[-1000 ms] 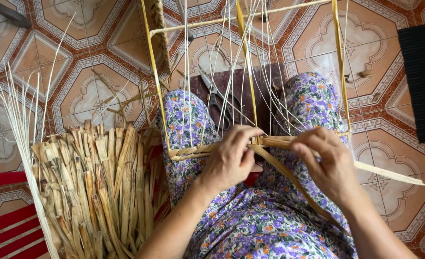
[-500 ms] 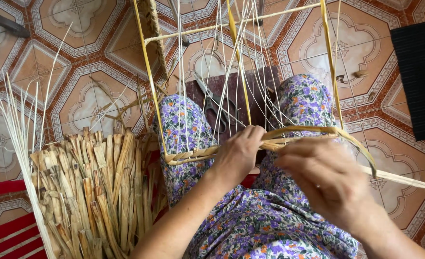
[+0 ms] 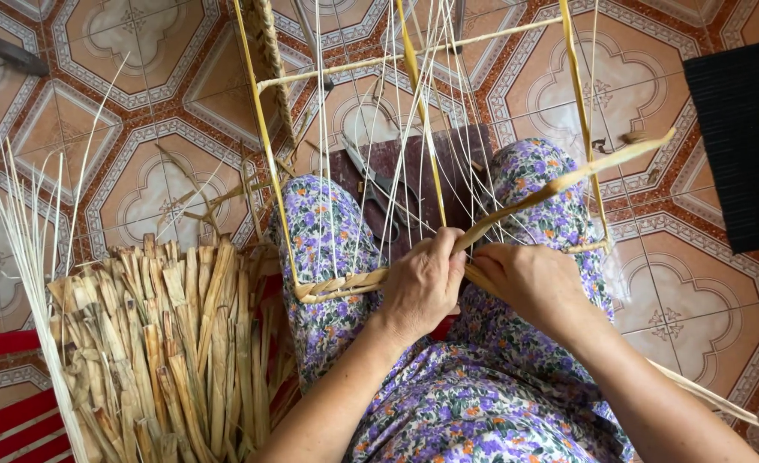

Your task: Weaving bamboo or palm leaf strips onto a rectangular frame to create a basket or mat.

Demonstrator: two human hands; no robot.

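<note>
A yellow wire frame [image 3: 264, 141] strung with thin pale upright strands [image 3: 414, 129] rests on my lap, over floral-print trousers. A woven band of flat tan straw [image 3: 336, 285] runs along the frame's lower bar. My left hand [image 3: 422, 283] pinches the weave at the middle of that bar. My right hand [image 3: 529, 279] sits beside it, touching it, and grips a long flat straw strip [image 3: 568, 182] that rises up and to the right across the frame.
A thick bundle of dried flat straw [image 3: 165, 343] lies at my left, with thin pale reeds [image 3: 32, 249] beside it. Scissors [image 3: 371, 190] lie on a dark board between my knees. A black mat [image 3: 744, 137] is at right. A red bench slat [image 3: 2, 343] shows lower left.
My right hand has pulled in close to the left. The straw strip, earlier looped over the bar and trailing right, now stretches straight up to the right.
</note>
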